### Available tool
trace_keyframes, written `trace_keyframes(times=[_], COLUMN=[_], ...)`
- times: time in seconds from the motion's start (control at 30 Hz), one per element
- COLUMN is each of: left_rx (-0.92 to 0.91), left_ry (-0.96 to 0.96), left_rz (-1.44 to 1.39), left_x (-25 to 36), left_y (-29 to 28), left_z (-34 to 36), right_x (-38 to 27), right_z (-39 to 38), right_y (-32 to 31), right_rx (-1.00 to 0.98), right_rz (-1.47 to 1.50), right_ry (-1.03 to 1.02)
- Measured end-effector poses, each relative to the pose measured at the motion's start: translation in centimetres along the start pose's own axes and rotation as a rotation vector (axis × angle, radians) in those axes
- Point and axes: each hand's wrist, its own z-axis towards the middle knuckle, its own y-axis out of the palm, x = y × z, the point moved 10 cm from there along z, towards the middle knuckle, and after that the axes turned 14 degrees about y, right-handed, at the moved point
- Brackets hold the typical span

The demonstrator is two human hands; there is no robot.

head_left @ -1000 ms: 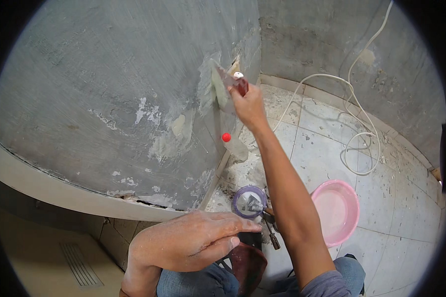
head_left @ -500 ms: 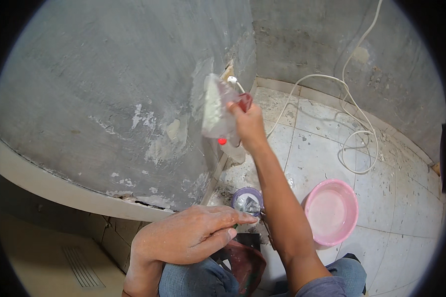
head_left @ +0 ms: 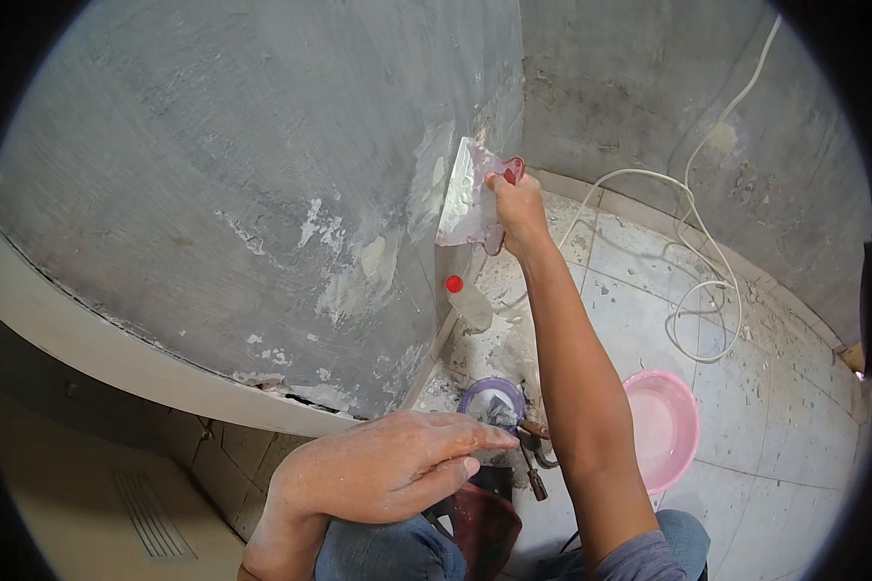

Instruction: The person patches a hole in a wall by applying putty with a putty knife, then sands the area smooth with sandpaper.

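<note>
My right hand (head_left: 518, 208) grips a broad putty knife (head_left: 469, 194) with a red handle and pale filler on its blade, held just beside the patched grey wall (head_left: 426, 184). My left hand (head_left: 388, 470) is low in the middle, fingers stretched out with nothing in them, over my knee. Below the knife stands a translucent bottle (head_left: 468, 306) with a red cap. A purple tub (head_left: 475, 395) with grey material in it sits on the floor beyond my left fingers, and a screwdriver (head_left: 536, 484) and other tools lie near it, partly hidden.
A pink basin (head_left: 667, 426) of pale liquid sits right of my right forearm. A white cable (head_left: 693, 198) runs down the back wall and loops on the dusty tiled floor (head_left: 756, 445). At lower left is a curved white ledge (head_left: 107, 344) above a drain grille (head_left: 153, 518).
My right hand has drawn the knife rightward off the patch and turned its filler-coated face up, uncovering the patch and bottle cap. My left hand stays stretched out; the view has shifted slightly.
</note>
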Motion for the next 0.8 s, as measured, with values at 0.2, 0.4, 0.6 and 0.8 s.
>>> trace_keyframes(times=[0.2,0.4,0.6,0.8], left_rx=[-0.033,-0.046,-0.006,-0.045], left_ry=[-0.059,0.01,0.053,-0.107], left_rz=[-0.015,-0.014,0.02,-0.014], left_x=[0.0,0.2,0.3,-0.5], left_y=[-0.1,0.6,0.2,0.7], left_z=[-0.9,-0.1,0.7,0.2], right_x=[-0.5,-1.1,0.1,2.4], right_z=[-1.7,-6.4,-6.1,-2.1], right_y=[1.2,1.8,-0.5,-1.8], right_rx=[0.014,0.006,-0.151,0.015], right_rz=[-0.1,-0.106,0.224,0.012], right_ry=[-0.09,-0.109,0.022,-0.05])
